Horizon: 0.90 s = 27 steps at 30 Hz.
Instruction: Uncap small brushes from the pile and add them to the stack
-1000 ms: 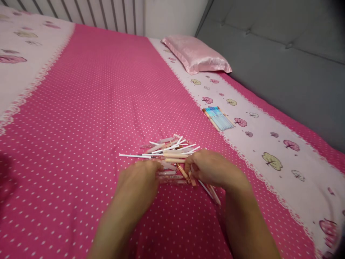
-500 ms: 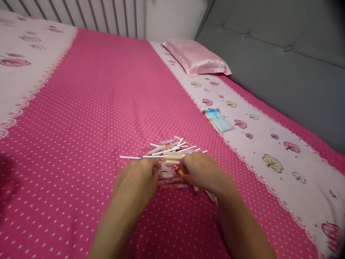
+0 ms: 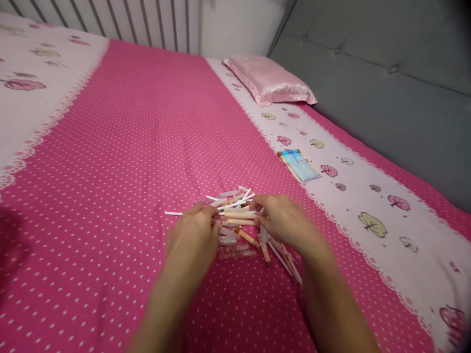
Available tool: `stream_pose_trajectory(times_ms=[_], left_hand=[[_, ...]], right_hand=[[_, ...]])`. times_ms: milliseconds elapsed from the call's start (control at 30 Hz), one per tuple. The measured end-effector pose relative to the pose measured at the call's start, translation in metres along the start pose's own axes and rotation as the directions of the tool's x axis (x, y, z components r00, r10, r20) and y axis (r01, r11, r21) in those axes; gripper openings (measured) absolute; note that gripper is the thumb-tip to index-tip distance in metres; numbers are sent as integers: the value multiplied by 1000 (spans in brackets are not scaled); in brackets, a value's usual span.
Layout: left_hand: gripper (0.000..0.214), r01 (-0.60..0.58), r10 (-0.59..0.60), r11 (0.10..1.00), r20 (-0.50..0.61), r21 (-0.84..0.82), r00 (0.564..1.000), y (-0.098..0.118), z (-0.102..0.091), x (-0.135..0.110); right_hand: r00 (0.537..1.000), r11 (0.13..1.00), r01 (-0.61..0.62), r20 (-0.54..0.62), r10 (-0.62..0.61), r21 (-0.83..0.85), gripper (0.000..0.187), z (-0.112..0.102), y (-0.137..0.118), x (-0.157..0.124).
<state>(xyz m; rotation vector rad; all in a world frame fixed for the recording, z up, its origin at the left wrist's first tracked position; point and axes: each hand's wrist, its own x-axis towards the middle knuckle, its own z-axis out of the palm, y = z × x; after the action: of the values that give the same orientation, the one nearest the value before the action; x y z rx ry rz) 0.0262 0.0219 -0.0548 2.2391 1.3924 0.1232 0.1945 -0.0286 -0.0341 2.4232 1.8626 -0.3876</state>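
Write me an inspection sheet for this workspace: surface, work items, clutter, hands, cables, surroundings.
Surface: pink white-dotted bedsheet, with a pale tree-print border on the right.
Work items: pile of pens, with beige, clear and thin white ones crossed over each other, lying on the dotted part.
Clutter: bundle of blue pens on the border, apart from the pile.
Hands: left hand and right hand are both on the pile, fingers curled at the beige pens; the grip itself is hidden.
Cables: nothing seen.
Surroundings: pink pillow, grey padded headboard, slatted wall at the far side.
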Motion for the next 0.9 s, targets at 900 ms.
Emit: stream_pose_trajectory(times_ms=[900], left_hand=[[32, -65, 37, 960, -110, -272, 993, 6, -5, -4]], right_hand=[[961, 886, 250, -210, -179, 391, 7, -9, 4, 3]])
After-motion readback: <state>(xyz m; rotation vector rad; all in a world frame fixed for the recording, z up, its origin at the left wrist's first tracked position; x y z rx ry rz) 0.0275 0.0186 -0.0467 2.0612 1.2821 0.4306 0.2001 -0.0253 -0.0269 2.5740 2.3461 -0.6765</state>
